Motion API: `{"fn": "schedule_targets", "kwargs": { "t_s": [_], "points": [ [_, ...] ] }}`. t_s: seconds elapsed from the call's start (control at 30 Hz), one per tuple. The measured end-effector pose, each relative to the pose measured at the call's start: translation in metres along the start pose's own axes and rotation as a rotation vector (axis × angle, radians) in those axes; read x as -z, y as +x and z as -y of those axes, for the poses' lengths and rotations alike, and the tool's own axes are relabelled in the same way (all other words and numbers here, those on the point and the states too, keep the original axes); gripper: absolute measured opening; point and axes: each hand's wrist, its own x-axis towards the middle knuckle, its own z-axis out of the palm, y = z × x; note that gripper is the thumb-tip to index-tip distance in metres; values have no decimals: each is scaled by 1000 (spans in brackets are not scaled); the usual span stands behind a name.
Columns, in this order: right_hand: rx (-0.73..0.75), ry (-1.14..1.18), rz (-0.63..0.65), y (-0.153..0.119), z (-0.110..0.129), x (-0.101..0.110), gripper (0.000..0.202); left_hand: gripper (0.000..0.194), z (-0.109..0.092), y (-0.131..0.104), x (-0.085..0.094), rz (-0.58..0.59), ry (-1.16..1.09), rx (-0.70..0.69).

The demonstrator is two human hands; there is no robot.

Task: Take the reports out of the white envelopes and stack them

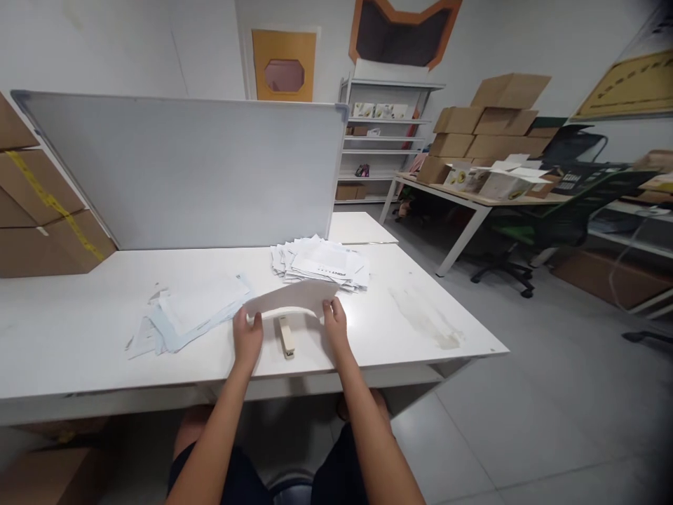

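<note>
Between my two hands a sheet of paper is held up by its ends, bowed upward in the middle. My left hand pinches its left end, and my right hand grips the right end. Whether it is one sheet or more, I cannot tell. A cream stapler lies on the white table just below the paper, between my hands and touched by neither. Behind the paper sits a messy pile of printed papers. Left of my left hand, white and pale blue sheets lie spread out.
A whiteboard stands along the back of the white table. Cardboard boxes are stacked at its left end. To the right are an office chair, another desk with stacked boxes, and a metal shelf farther back.
</note>
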Motion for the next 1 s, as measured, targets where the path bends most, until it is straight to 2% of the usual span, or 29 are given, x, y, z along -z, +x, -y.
{"fn": "schedule_targets", "kwargs": {
  "t_s": [0.07, 0.2, 0.4, 0.5, 0.6, 0.7, 0.83, 1.0],
  "points": [
    [52, -43, 18, -2, 4, -1, 23, 28, -2, -3, 0, -44, 4, 10],
    [0, -27, 21, 0, 2, -1, 22, 30, -5, -6, 1, 56, -29, 44],
    [-2, -47, 1, -1, 1, -1, 21, 27, -6, -3, 1, 89, 55, 52],
    [3, -46, -15, -3, 3, 0, 19, 21, 0, -2, 2, 156, -44, 38],
    [-6, -27, 37, -4, 4, 0, 18, 18, 8, 0, 3, 222, -200, 71],
    [-22, -17, 78, -2, 3, 0, 18, 24, 12, 3, 3, 192, -262, 116],
    [-53, -26, 71, 0, 2, -1, 17, 28, 8, 5, 2, 173, -204, 179],
    [-20, -11, 28, 0, 4, 1, 20, 18, 1, 3, 1, 31, -225, 109]
  ]
}}
